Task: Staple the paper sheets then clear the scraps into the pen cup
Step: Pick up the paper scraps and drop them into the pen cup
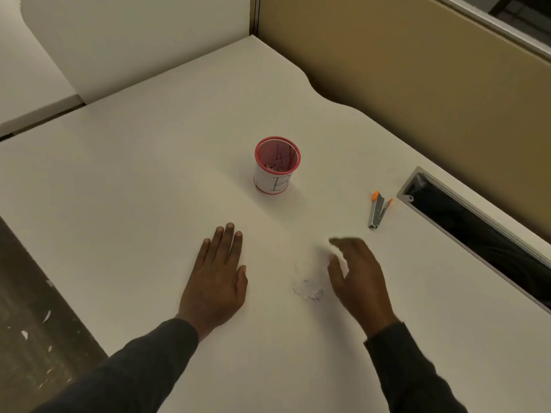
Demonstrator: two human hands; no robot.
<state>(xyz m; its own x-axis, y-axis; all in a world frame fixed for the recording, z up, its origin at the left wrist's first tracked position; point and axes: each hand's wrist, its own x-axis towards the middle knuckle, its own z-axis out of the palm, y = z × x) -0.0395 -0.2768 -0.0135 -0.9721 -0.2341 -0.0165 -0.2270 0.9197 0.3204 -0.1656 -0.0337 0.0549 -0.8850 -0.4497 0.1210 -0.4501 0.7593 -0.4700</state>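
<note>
Head view: left hand (216, 275) lies flat on the worktop (149, 174), fingers straight, grip apart, holding nothing. Right hand (357, 278) is motion-blurred just right of a small pile of scraps (310, 290), fingers curved. Something white shows by the thumb, but it's too smeared to call, so can't tell if that grip is clamped on a scrap or empty. The scraps sit between the two hands, near the front edge. Pen cup (269, 181), red mesh with a white label, stands upright farther back, well apart from the pile, with some paper bits (275, 166) already inside. Stapler (379, 210) lies off to the right, untouched. No stapled sheets in view, so this reads as the clearing stage, mostly done. To do it well: rake the pile together with the right hand's edge against the left palm as a stop, pinch or scoop it in one go, and carry it low over the cup rim before letting go. Bits are light, so a fast sweep likely scatters them. Worktop is plain off-white with a wavy back edge, and a dark cable slot (477, 234) is set in on the right, so best sweep away from it. Tan partition (417, 84) stands behind. Dark floor (35, 293) on the left has white bits (24, 334) on it.
</note>
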